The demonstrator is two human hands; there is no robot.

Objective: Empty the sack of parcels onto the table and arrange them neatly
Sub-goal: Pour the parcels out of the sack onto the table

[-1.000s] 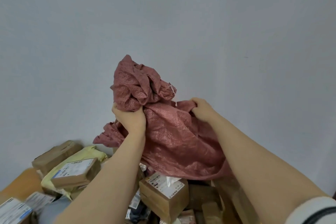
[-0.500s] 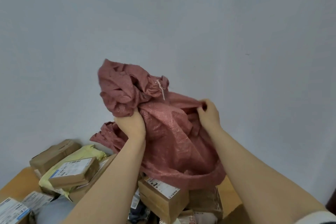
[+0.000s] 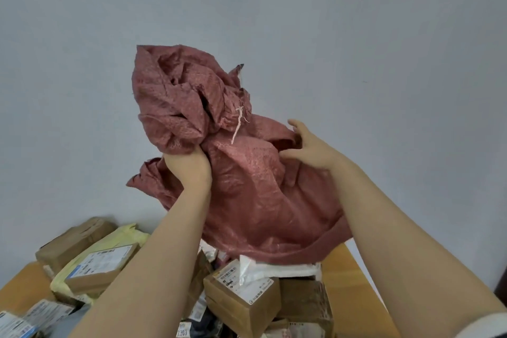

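Note:
A crumpled red woven sack hangs upside down above the table, its mouth facing the pile below. My left hand grips a bunch of the sack's fabric near its top. My right hand has its fingers spread and touches the sack's right side without gripping it. Below lies a heap of parcels: a brown box with a label, a white padded mailer at the sack's mouth, a yellow mailer and a labelled flat box on it.
The wooden table shows at the right and the far left. A brown carton lies at the back left, with more labelled parcels at the lower left. A plain grey wall stands behind.
My right hand has let go of the sack and spread its fingers. My left hand has raised the bunched fabric higher, and a white mailer now shows under the sack's mouth.

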